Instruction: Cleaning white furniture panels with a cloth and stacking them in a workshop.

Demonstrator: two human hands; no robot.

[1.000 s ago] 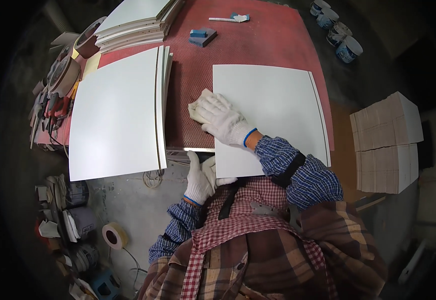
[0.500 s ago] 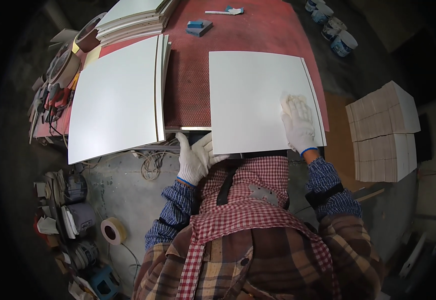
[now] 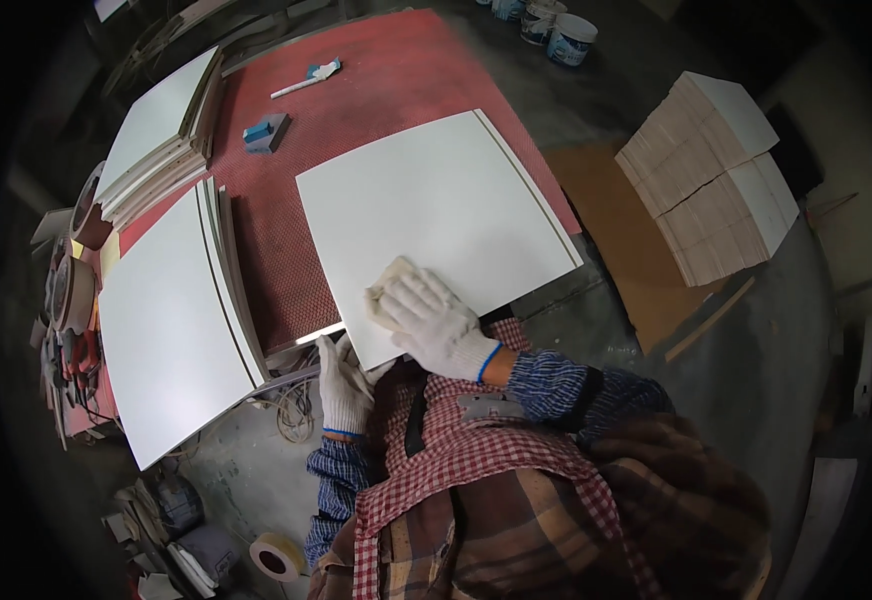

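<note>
A white flat panel [image 3: 426, 190] with a groove along its right edge lies tilted on the red textured tabletop [image 3: 276, 250]. My right hand [image 3: 436, 315], in a white knit glove with a blue cuff, presses a cream cloth [image 3: 392, 290] onto the panel near its front left corner. My left hand [image 3: 344, 390], gloved too, is at that same corner by the table's front edge. Its thumb points up, apart from the fingers, which are partly hidden by the panel's corner.
Stacked white panels [image 3: 176, 330] stand on the left, with another stack [image 3: 161, 110] behind. A blue-and-grey block [image 3: 267, 133] and a white stick-like tool [image 3: 306, 80] lie farther back. Tape rolls [image 3: 73, 292] sit at far left. Piled boards [image 3: 701, 180] and tubs [image 3: 570, 40] are to the right.
My right hand has slid with the cloth from the panel's right side to its front left. The view has turned, so the table appears rotated. My left hand stays by the panel's corner.
</note>
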